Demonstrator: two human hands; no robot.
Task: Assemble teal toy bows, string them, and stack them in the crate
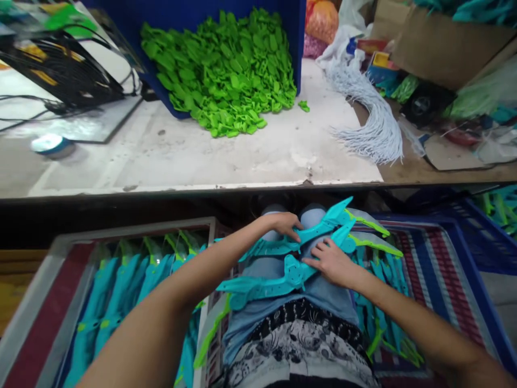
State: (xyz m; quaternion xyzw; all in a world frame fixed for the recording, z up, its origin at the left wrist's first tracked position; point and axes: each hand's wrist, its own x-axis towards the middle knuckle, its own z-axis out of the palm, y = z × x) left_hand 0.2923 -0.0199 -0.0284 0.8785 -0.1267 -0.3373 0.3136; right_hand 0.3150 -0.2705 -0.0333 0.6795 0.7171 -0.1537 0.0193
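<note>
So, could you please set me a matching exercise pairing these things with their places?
1. heap of small bright green plastic pieces
2. bundle of white cords
3. long teal plastic toy parts
4. pale blue tape roll

A. on the lap, touched by left hand and right hand
B. far left on the white table
C. spilling from the blue bin
D. right side of the table

Pairs: 1-C, 2-D, 3-A, 4-B.

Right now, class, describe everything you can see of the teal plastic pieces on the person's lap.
The teal plastic pieces are long, flat and blade-shaped with pointed tips, some ending in lime-green strips. They lie roughly crosswise on the lap, overlapping. The left hand touches the upper one; the right hand rests flat on the lower.
</note>
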